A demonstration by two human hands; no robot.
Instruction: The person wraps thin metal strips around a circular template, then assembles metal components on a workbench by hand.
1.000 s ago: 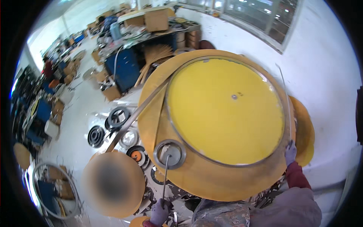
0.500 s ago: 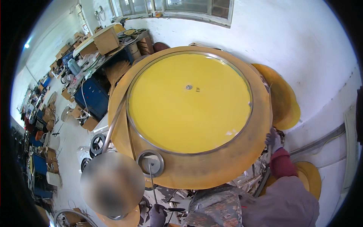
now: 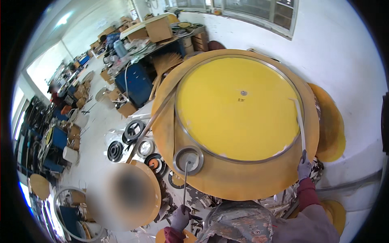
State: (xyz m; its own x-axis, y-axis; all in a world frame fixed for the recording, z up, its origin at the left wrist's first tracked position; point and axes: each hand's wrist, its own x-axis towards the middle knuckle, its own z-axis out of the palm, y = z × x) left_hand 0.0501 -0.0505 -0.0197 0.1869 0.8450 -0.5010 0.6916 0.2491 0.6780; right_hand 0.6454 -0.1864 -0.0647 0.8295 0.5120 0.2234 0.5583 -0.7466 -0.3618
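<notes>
A large yellow disc (image 3: 227, 125) with a metal rim and a small metal hub lies on a wider tan round board (image 3: 235, 182). My right hand (image 3: 304, 167), gloved in grey, grips the lower end of a thin pale strip (image 3: 301, 125) at the board's right edge. The strip slants up over the disc's right rim. My left hand (image 3: 180, 218), also gloved, is closed around a thin metal rod (image 3: 185, 186) near a dark handle. The rod's upper end reaches into a small round metal dish (image 3: 176, 162) on the board's near left edge.
Black rings (image 3: 133, 129) and scraps lie left of the board. A smaller tan disc (image 3: 153, 182), partly blurred, stands at lower left. Behind are a cluttered bench (image 3: 133, 83) and a straw broom (image 3: 164, 67). More tan discs (image 3: 328, 121) lean by the right wall.
The view has swung left, so the board appears farther right. My right hand has come from the board's edge up with the pale strip, now over the rim. My left hand still holds the rod.
</notes>
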